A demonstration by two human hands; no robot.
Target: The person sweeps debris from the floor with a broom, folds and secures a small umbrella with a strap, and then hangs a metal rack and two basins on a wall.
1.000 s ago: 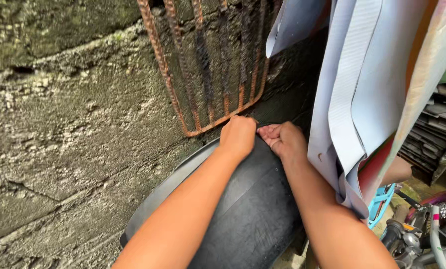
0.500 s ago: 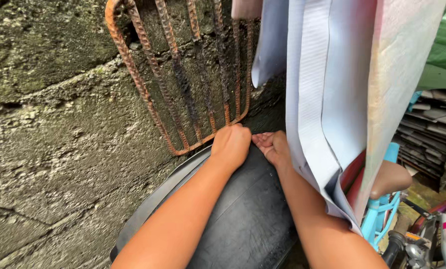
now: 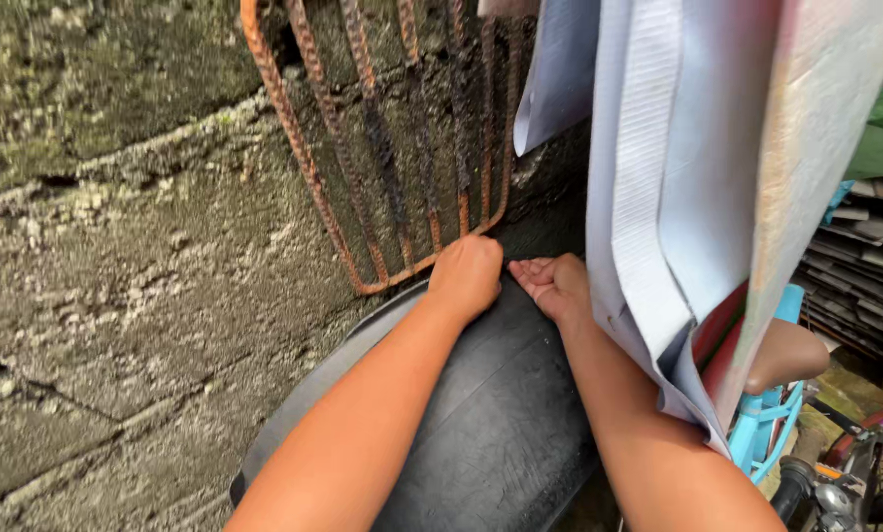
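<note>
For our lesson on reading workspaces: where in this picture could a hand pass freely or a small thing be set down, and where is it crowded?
Free: the black rubber tube between the forearms, below the left hand and right hand. Crowded: the tube's top, pinched between the rusty grille and hanging white boards; the blue bicycle at lower right.

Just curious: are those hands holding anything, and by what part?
Both hands press on the black tyre's top edge; what the fingers grip is hidden.

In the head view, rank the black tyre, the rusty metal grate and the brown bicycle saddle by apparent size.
1. black tyre
2. rusty metal grate, though cropped by the frame's top edge, so unsure
3. brown bicycle saddle, clearly smallest, partly hidden
</note>
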